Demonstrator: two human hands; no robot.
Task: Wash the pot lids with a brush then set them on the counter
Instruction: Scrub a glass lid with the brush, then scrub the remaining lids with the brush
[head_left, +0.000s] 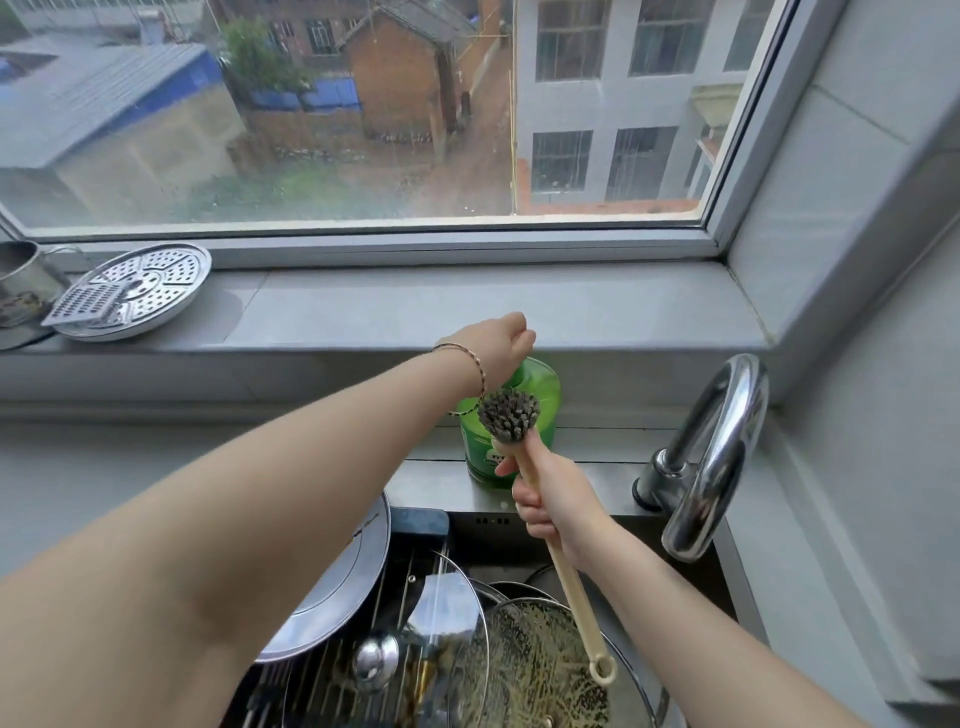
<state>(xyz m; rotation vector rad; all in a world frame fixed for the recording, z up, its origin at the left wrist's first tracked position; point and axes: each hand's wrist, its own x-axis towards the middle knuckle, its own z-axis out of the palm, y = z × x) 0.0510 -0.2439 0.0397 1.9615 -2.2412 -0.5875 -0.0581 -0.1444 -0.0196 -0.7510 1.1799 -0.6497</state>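
1. The windowsill (467, 306) is seen behind the sink; a perforated steamer plate (140, 291) lies at its left end.
2. The sink (441, 483) is found to hold the pot lids: a steel lid (343, 571) is leaned at the left, and a soiled glass lid (545, 670) is laid at the front.
3. The faucet (711, 467) is mounted at the right.
4. The green bottle (548, 395) is stood on the sink's back ledge.
5. The brush (563, 566) is held bristles up, just in front of the bottle.
6. The right hand (556, 499) is observed with fingers wrapped round the brush handle.
7. The left hand (498, 348) is set on the bottle's top, fingers curled down over it.
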